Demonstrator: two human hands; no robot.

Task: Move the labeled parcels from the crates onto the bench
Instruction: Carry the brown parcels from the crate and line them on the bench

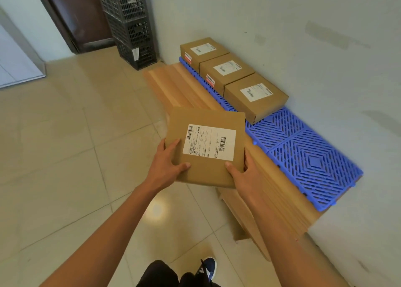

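A flat brown parcel (206, 122) with a white barcode label facing up is held in the air between both hands, over the front edge of the wooden bench (173, 85). My left hand (169, 163) grips its left near corner, thumb on top. My right hand (240, 174) grips its right near corner, thumb on top. Three labeled brown parcels lie in a row on the blue grid mat (308, 156) along the wall: the far one (202, 50), the middle one (225, 72) and the near one (256, 96). A stack of black crates (130, 24) stands in the corner.
The white wall (303, 37) runs along the bench's right side. A dark door (71, 15) is left of the crates. Beige floor tiles (65, 145) spread to the left. My dark shoe (209, 267) shows at the bottom.
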